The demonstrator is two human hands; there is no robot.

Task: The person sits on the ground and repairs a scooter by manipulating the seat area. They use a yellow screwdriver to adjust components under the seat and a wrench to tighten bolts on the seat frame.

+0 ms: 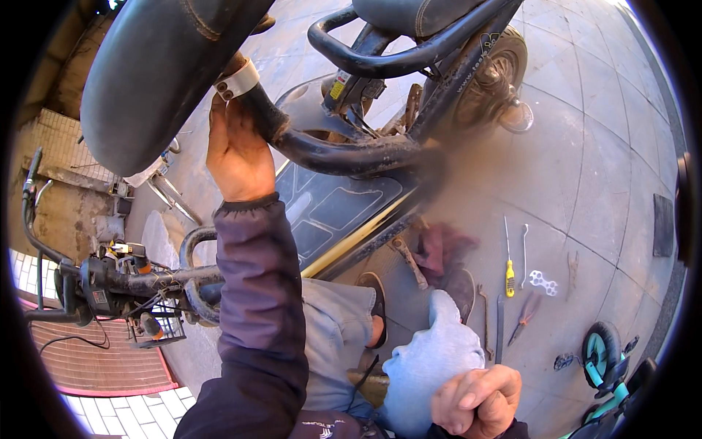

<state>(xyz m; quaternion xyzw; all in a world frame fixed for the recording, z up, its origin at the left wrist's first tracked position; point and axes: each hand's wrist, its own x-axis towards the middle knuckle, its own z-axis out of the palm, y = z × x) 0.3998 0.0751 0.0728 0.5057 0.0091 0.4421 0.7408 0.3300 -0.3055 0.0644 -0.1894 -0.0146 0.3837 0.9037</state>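
2 hands are at work on an electric bike lying tipped over on the pavement. The left hand [238, 150] reaches up with its grip closed around the black frame tube [322, 150], just below the silver seat clamp [238, 80] and the big dark seat [153, 69] that hangs above the grip. The right hand [479, 399] sits low and near the body, curled into a closed fist pressed against a pale blue cloth [428, 358]; whether it pinches the cloth or only rests on it, I cannot tell. The frame tube looks like stiff painted steel, scuffed and dusty, curving away from the grip toward the rear wheel [490, 73], with a black grab rail [395, 55] above it. Judging by its bulk, the bike would be heavy and awkward to shift, rigid rather than fragile, and the tube gives a firm, round hold; its grime could make it a little slippery, so the bare stretch beside the clamp seems the soundest place to take it. Below the grip lies the dark footboard [329, 208] with a yellow edge. Well off to the right of both hands, tools lie on the paving: a yellow-handled screwdriver [509, 271], pliers [525, 314] and a flat white multi-wrench [542, 282]. Left of the grip stand the handlebars [110, 282] of another bike.
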